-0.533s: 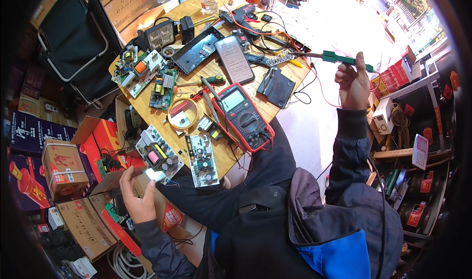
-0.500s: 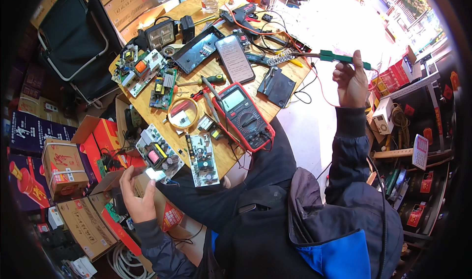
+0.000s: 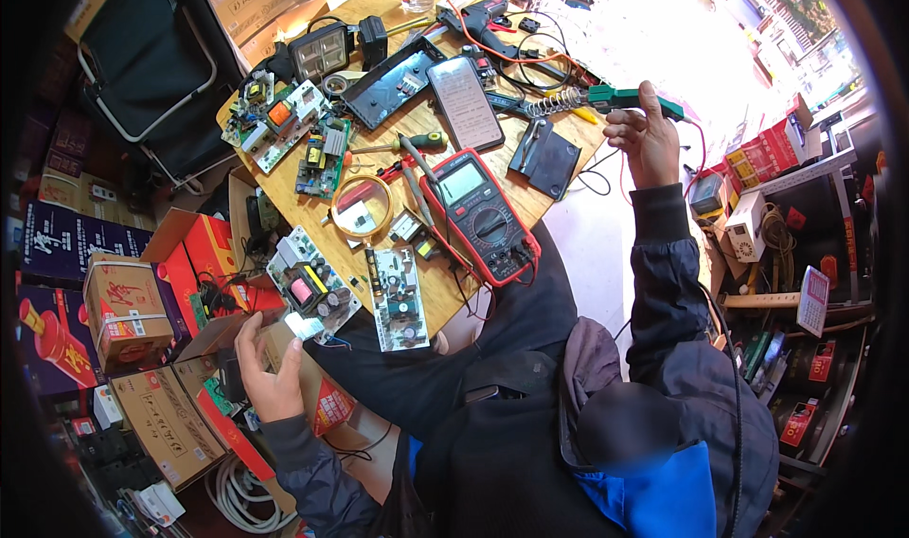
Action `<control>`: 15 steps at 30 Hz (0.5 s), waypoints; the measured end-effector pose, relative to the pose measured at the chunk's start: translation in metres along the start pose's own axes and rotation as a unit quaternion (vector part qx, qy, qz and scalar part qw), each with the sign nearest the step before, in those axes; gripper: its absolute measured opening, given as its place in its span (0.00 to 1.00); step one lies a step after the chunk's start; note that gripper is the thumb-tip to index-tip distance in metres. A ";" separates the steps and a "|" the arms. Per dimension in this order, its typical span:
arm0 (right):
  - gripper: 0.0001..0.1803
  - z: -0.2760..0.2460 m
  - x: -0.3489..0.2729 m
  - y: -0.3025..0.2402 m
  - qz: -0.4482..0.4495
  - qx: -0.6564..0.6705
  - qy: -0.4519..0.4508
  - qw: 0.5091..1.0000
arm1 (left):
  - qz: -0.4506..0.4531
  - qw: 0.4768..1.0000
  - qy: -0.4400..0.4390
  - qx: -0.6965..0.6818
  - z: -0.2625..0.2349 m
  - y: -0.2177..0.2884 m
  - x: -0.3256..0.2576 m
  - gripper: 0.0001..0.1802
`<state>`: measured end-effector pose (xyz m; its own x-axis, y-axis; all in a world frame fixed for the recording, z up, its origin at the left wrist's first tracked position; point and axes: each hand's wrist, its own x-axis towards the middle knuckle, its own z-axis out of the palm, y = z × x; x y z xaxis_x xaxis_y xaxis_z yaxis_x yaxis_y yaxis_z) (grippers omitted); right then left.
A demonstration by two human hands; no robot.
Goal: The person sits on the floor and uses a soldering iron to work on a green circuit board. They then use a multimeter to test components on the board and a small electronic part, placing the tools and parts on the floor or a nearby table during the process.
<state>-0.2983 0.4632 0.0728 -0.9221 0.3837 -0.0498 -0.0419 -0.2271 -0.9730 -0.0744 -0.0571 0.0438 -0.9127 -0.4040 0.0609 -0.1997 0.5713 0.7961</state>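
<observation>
Wooden table packed with boards and tools: right hand off its 3 o'clock edge, thumb over the green handle of a soldering iron, fingers half bent, can't tell if gripping. Iron points to 9 o'clock at a coil spring; red multimeter at that hand's 8. Left hand has thumb and fingers spread, circuit board just beside at 1, contact unclear, magnifying glass farther out at 1.
</observation>
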 end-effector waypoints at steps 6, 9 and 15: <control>0.35 -0.004 -0.007 -0.001 0.002 0.008 -0.005 1.000 | -0.002 1.000 0.000 -0.009 0.000 0.000 0.000 0.34; 0.37 -0.008 -0.014 0.001 0.000 0.013 0.003 1.000 | -0.006 1.000 -0.002 -0.016 0.000 0.000 -0.001 0.34; 0.34 -0.008 -0.024 0.008 0.003 0.028 0.024 0.999 | 0.001 1.000 0.003 -0.020 0.000 -0.001 -0.003 0.33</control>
<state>-0.2729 0.4596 0.0649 -0.9031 0.4242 -0.0672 -0.0596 -0.2788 -0.9585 -0.0718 -0.0562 0.0430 -0.9113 -0.4066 0.0653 -0.1833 0.5424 0.8199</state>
